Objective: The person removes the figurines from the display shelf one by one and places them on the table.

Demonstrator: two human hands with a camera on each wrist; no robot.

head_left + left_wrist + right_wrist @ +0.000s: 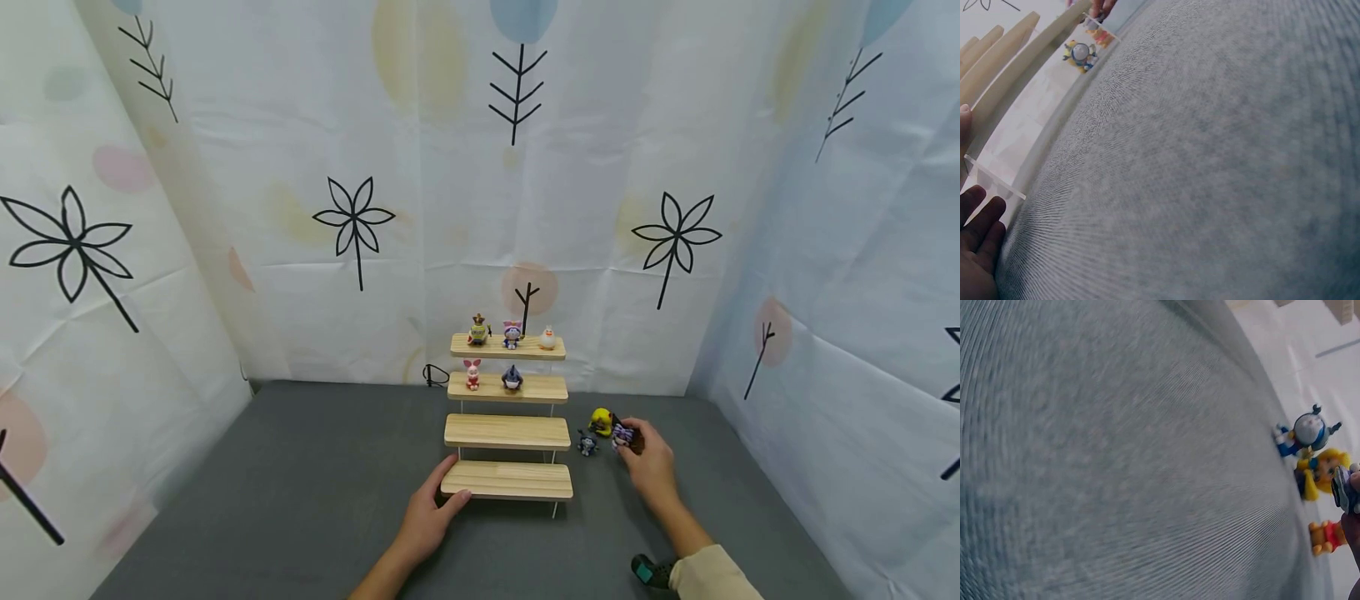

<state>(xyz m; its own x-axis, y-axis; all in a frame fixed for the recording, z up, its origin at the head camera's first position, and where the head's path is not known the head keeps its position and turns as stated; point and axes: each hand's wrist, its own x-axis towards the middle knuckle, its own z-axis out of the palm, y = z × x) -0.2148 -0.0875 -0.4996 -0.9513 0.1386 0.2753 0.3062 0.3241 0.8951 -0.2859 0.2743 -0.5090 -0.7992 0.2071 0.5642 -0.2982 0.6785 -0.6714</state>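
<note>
A tiered wooden display stand (507, 480) is in the middle of the table. My left hand (423, 521) grips the left end of its lowest step, thumb at the front edge. To the right of the stand, my right hand (651, 467) pinches a small purple-and-white figurine (622, 437). Near it are a yellow-haired figurine (601, 421) and a dark figurine with a round pale head (587, 443). In the right wrist view a bear figurine in a red shirt (1325, 537) shows close to the hand; from the head it is hidden.
The top step carries a crowned yellow figurine (478, 331), a purple-and-white one (512, 335) and a white duck-like one (547, 338). Below are a pink piglet figurine (472, 375) and a blue-grey one (512, 378). A black cord (435, 376) lies behind; patterned curtains (585, 183) enclose the table.
</note>
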